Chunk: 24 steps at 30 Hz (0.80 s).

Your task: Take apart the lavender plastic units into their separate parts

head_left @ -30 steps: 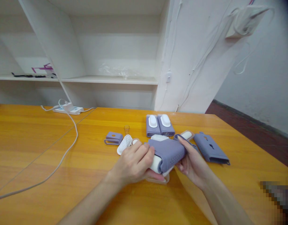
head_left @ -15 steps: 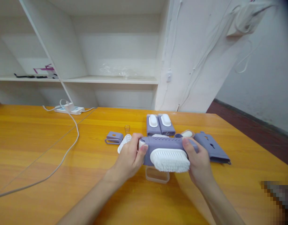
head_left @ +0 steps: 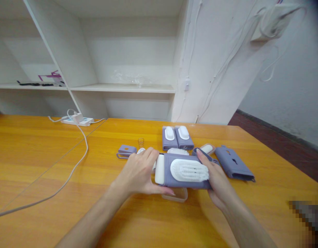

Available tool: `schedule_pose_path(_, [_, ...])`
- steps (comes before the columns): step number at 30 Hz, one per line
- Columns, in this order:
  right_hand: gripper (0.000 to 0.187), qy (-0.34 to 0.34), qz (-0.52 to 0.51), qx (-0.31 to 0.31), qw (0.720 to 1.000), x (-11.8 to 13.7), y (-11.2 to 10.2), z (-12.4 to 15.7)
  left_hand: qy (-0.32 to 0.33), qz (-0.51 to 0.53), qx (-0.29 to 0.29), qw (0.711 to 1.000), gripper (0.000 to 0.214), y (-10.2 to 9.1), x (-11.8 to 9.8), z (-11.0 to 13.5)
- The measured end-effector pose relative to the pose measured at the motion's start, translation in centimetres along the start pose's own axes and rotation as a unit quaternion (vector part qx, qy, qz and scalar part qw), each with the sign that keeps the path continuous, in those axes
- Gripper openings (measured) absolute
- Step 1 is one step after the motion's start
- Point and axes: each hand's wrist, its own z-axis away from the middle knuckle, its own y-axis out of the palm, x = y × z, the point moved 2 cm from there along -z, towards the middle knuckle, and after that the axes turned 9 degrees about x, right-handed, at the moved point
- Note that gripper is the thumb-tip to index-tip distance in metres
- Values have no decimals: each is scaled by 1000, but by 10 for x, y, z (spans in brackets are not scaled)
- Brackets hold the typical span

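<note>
Between my hands, above the table, is a boxy purple brush body (head_left: 168, 177) with an oval white bristle pad (head_left: 189, 170) on its near face and a ribbed white piece at its left end. My left hand (head_left: 142, 172) grips that left end, fingers over the top and thumb underneath. At the right end my right hand (head_left: 217, 175) holds it, thumb on top, with the other fingers partly hidden. A second white bristle pad (head_left: 177, 151) shows behind the body. Under it, a clear plastic tray (head_left: 178, 196) is partly covered.
Two purple boxes with white pads (head_left: 170, 140) stand at the back. A purple shell (head_left: 235, 164) lies to the right, near a white oval part (head_left: 207, 149). On the left are a purple bracket (head_left: 126, 150), a spring (head_left: 140, 142), a cable (head_left: 81, 155) and a power strip (head_left: 83, 121).
The brush body has rolled so its bristle face and ribbed left end turn more towards me. My left hand has shifted its grip, its thumb moving from the front to below.
</note>
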Motion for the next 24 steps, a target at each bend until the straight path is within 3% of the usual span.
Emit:
schedule_pose_path(4, [43,13,58,27,998,4,-7,2,-14,42,-21,999,71,0,1,0])
schedule_pose_path(9, [29,-12,59,87,994,11,-11,6,-54,146,-31,987,65,3,0,-3])
schedule_pose_path(16, [28,12,35,56,998,7,-18,-1,-85,164,-50,982,64,10,-10,-5])
schedule_pose_path(21, [22,2,22,-20,1000,6,-29,-8,-120,145,-176,966,57,1,0,-4])
schedule_pose_path(22, [21,-6,23,-25,999,5,-28,-9,-114,147,-173,967,54,2,1,-5])
schedule_pose_path(24, [22,-16,28,-7,999,4,-21,-10,-80,159,-99,979,49,7,3,-7])
